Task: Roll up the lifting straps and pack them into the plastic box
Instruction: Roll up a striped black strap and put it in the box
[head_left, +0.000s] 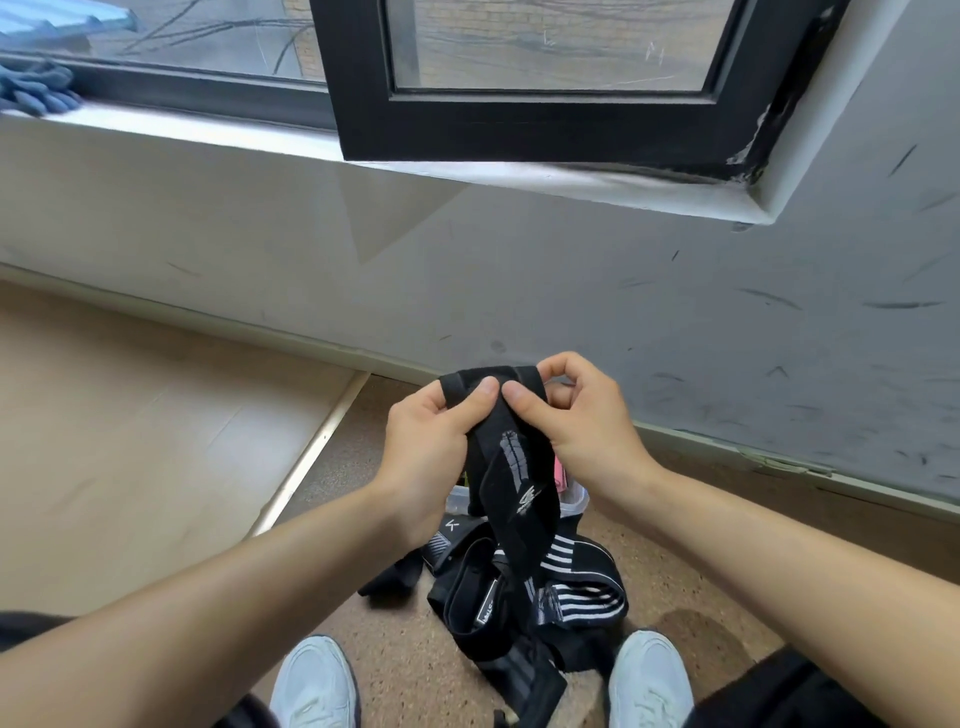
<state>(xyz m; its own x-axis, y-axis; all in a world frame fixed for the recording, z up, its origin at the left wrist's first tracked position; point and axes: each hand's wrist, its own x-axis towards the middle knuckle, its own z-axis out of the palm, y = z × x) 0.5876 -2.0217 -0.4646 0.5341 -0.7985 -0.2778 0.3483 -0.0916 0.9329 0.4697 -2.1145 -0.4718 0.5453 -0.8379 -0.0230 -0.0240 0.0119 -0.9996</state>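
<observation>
Black strap (511, 457) pinched by L hand (431, 441) & R hand (576, 421), above plastic box (571, 501).

Black strap (511, 467) with a grey stitched panel and white logo; black pile (530, 587) flashing white stripes; pale shoes (314, 680), speckled tan floor (415, 660), black window frame (519, 124).

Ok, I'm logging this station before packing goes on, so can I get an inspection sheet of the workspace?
Surface: speckled brown floor, pale board to the left.
Job's things: black strap held up by one end; more straps heaped on the floor; clear plastic box behind, mostly hidden.
Clutter: blue gloves on the sill.
Grips: left hand and right hand pinch the strap's top.
Cables: nothing seen.
Surroundings: scuffed wall, open black window.
</observation>
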